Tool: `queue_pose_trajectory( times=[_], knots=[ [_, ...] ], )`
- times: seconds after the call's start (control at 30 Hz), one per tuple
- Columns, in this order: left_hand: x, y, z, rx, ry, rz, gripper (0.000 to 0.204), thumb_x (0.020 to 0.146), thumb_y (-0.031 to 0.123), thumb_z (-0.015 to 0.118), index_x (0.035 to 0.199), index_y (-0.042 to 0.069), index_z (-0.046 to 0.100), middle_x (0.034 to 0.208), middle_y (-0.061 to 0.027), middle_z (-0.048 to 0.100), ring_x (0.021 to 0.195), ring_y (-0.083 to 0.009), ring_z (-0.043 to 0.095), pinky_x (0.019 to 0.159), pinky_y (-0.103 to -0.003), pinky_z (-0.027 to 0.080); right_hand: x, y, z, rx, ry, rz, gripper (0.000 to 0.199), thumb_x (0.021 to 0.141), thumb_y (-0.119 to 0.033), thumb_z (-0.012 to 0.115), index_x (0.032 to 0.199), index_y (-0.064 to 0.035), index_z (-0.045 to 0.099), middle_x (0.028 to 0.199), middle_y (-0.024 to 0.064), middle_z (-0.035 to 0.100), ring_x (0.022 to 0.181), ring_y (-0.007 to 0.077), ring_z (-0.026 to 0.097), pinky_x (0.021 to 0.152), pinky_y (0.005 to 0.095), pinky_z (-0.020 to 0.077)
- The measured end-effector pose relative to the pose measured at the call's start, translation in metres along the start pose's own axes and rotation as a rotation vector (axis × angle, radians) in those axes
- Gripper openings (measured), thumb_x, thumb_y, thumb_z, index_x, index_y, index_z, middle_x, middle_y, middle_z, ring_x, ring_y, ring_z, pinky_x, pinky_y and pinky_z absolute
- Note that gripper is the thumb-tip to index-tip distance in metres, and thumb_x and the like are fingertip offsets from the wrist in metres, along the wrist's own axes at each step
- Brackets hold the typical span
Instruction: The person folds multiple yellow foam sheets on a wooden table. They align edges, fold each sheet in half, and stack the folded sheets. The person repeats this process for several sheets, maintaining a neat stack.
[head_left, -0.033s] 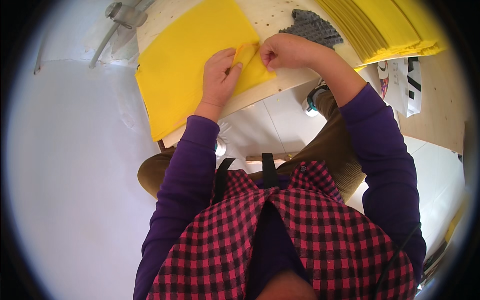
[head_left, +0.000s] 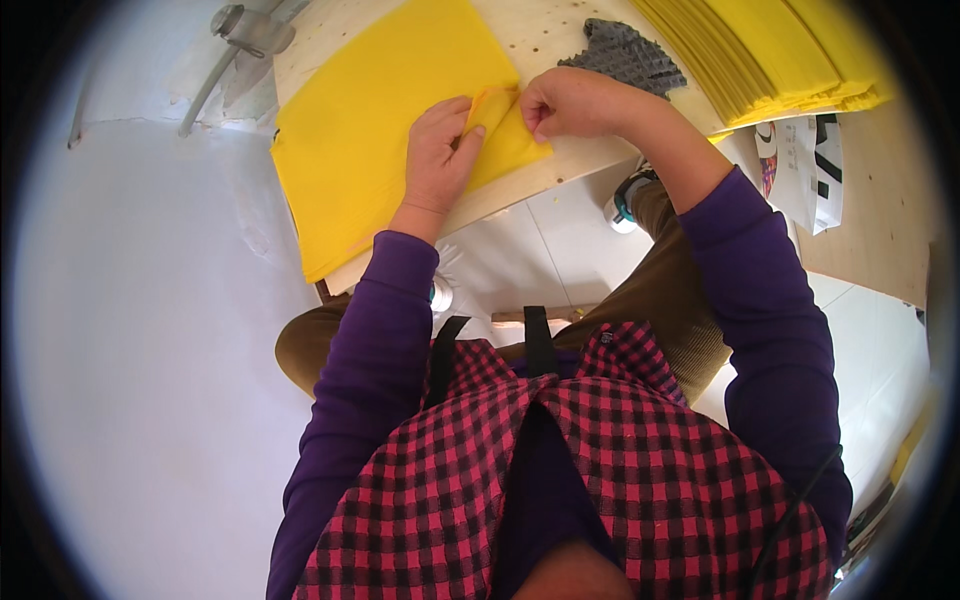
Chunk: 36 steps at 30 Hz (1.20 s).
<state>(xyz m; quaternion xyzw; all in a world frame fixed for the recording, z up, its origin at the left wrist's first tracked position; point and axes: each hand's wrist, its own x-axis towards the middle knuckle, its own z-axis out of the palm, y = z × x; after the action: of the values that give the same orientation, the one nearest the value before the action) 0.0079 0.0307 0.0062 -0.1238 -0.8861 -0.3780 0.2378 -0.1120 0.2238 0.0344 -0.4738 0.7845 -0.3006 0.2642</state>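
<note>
Pale plywood forms the work board (head_left: 560, 40) at the top of the view, with a white floor (head_left: 150, 350) below and to the left of it. On the board's near edge the left hand (head_left: 438, 160) lies palm down on a yellow cloth (head_left: 380, 120), its fingers curled over a raised fold of the fabric and the thumb pressing against that fold. Touching it from the right, the right hand (head_left: 572, 102) is closed, pinching the same fold between thumb and fingertips, so both hands grip the cloth at its near right corner. The cloth itself spreads flat across the left part of the board, one edge hanging slightly past the board's near rim. Just beyond the right hand lies a dark grey ridged pad (head_left: 625, 50). Further right, a stack of yellow sheets (head_left: 770, 50) rests at the board's far corner. Beside the stack, lower down, a white printed bag (head_left: 805, 160) lies on a brown surface.
</note>
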Motion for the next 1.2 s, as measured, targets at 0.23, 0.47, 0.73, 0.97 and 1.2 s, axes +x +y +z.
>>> queue_pose_trajectory(
  times=[0.23, 0.47, 0.73, 0.97, 1.2],
  knots=[
    [0.001, -0.001, 0.0, -0.008, 0.007, 0.003, 0.017, 0.077, 0.007, 0.061, 0.09, -0.003, 0.066, 0.1, -0.0198, 0.066, 0.095, -0.0372, 0.06, 0.084, -0.04, 0.047, -0.002, -0.003, -0.004, -0.02, 0.148, 0.007, 0.016, 0.081, -0.018, 0.066, 0.081, -0.0021, 0.063, 0.074, 0.0101, 0.063, 0.068, 0.0206, 0.059, 0.064, 0.0335, 0.0468],
    [-0.001, -0.001, 0.001, -0.008, 0.017, -0.005, 0.017, 0.077, 0.007, 0.061, 0.09, -0.003, 0.066, 0.101, -0.0197, 0.066, 0.096, -0.0372, 0.06, 0.085, -0.041, 0.047, -0.024, 0.006, -0.045, -0.443, 0.435, 0.384, 0.027, 0.084, -0.036, 0.063, 0.087, -0.0089, 0.064, 0.088, 0.0099, 0.067, 0.082, 0.0269, 0.065, 0.069, 0.0416, 0.0492],
    [-0.002, -0.002, 0.0, 0.013, 0.015, 0.004, 0.018, 0.077, 0.007, 0.061, 0.091, -0.003, 0.066, 0.101, -0.0197, 0.066, 0.095, -0.0369, 0.061, 0.084, -0.04, 0.047, -0.015, 0.041, -0.034, -0.543, 0.475, 0.359, 0.026, 0.084, -0.03, 0.066, 0.074, -0.0074, 0.057, 0.074, 0.0087, 0.062, 0.072, 0.027, 0.06, 0.061, 0.0396, 0.045],
    [-0.001, 0.0, 0.0, 0.013, 0.018, -0.004, 0.019, 0.078, 0.008, 0.061, 0.092, -0.003, 0.067, 0.101, -0.0199, 0.066, 0.096, -0.0371, 0.061, 0.085, -0.04, 0.047, -0.018, 0.033, -0.038, -0.021, 0.475, 0.126, 0.017, 0.083, -0.018, 0.067, 0.079, -0.003, 0.062, 0.068, 0.0032, 0.057, 0.064, 0.0119, 0.053, 0.059, 0.0282, 0.0434],
    [-0.001, -0.002, 0.001, 0.009, 0.017, 0.001, 0.018, 0.078, 0.008, 0.061, 0.091, -0.003, 0.067, 0.101, -0.0201, 0.066, 0.095, -0.0371, 0.061, 0.085, -0.041, 0.047, -0.011, -0.001, -0.007, 0.069, 0.044, -0.041, 0.019, 0.072, -0.008, 0.074, 0.085, -0.0031, 0.061, 0.065, -0.0004, 0.051, 0.062, 0.01, 0.048, 0.057, 0.0264, 0.041]
  ],
)
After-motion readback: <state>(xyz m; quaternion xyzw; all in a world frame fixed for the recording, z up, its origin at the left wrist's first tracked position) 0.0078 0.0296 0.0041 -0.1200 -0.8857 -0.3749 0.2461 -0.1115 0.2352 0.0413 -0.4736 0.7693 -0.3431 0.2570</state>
